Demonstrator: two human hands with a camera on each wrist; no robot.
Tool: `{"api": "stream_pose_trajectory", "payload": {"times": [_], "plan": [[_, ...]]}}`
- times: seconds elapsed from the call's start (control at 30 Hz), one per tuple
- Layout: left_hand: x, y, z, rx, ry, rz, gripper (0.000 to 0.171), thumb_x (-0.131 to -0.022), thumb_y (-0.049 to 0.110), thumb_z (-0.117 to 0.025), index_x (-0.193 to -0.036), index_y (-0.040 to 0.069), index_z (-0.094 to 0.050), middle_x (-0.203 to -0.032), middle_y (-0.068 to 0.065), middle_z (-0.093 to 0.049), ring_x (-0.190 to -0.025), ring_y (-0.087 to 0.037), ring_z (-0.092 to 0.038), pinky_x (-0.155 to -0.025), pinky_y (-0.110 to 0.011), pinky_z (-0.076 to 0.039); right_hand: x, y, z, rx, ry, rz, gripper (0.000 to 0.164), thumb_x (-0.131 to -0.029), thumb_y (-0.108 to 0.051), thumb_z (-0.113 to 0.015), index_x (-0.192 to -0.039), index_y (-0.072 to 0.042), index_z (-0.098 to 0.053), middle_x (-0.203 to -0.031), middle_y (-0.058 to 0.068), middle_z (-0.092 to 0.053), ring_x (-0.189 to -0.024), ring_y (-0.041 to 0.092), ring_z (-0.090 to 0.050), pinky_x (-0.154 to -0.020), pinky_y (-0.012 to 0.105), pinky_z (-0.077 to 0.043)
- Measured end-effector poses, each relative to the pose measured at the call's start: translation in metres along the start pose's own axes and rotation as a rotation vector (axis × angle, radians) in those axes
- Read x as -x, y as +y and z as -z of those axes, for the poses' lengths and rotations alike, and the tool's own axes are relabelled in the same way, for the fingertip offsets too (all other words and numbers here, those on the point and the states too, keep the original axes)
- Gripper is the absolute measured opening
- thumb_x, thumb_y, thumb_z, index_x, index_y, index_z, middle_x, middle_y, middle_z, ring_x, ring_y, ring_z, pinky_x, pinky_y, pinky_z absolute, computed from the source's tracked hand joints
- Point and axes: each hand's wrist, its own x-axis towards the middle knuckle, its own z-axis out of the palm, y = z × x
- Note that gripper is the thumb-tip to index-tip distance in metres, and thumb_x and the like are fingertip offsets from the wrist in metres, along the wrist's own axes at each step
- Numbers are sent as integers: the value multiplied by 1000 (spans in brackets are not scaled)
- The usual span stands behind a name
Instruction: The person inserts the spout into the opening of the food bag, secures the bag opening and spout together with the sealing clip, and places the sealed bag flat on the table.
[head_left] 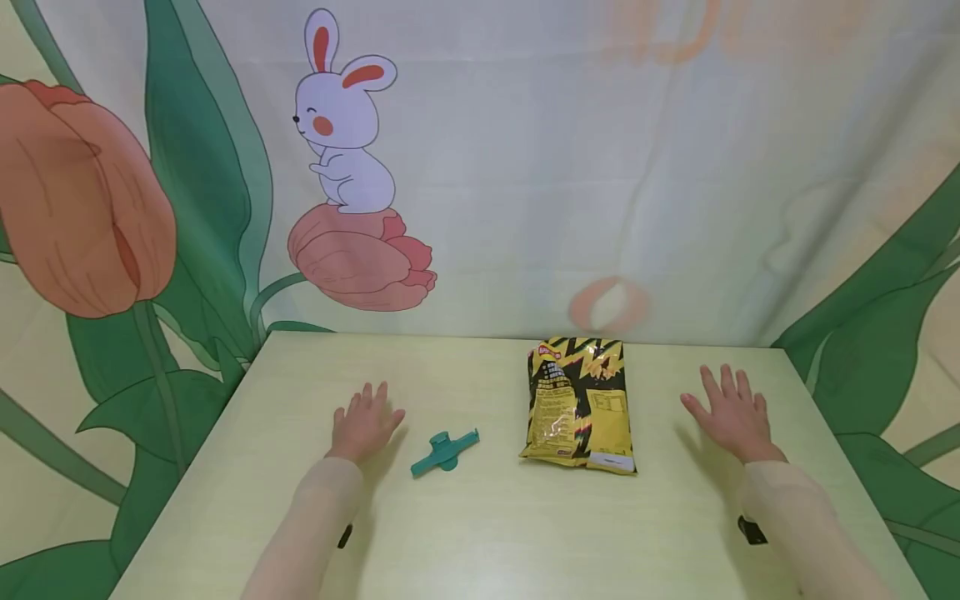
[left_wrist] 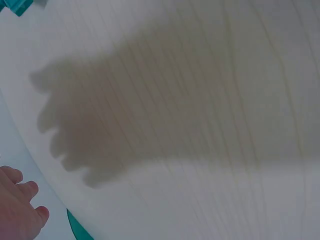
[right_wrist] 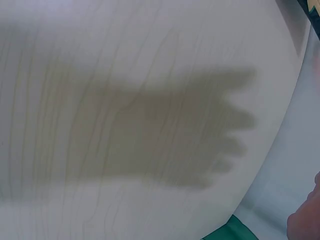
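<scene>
My left hand [head_left: 363, 426] hovers over the left part of the table with its fingers spread, holding nothing. Just right of it lies a teal bag clip [head_left: 444, 452], its corner also showing at the top left of the left wrist view. A yellow and black snack bag [head_left: 579, 407] lies flat toward the back of the table, right of the clip. To the right of the bag, my right hand [head_left: 733, 414] is held above the table, fingers apart and nothing in them. Each wrist view catches only part of its hand at a lower corner.
The pale wood-grain table [head_left: 480, 533] ends at the back against a hanging cloth [head_left: 510, 167] printed with a rabbit and tulips. Shadows of both hands fall on the tabletop. A small black item [head_left: 752, 530] shows at the right sleeve.
</scene>
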Motion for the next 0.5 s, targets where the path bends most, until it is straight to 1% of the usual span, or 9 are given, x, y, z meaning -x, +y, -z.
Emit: {"api": "stream_pose_trajectory", "payload": {"times": [0.2, 0.5], "plan": [[3, 9, 0, 12, 7, -43, 68, -90, 48, -37, -142, 8, -16, -145, -21, -15, -131, -41, -18, -100, -62, -14, 2, -4, -3, 8, 3, 14, 78, -88, -60, -27, -141, -4, -10, -143, 29, 0, -130, 47, 4, -96, 67, 0], [5, 19, -1, 1, -1, -75, 68, -90, 48, -37, -142, 9, -16, -145, -20, -16, -131, -39, -19, -101, -60, -15, 7, -5, -7, 14, 4, 23, 78, -88, -59, -26, -141, -3, -12, -143, 30, -3, -130, 47, 3, -95, 67, -2]]}}
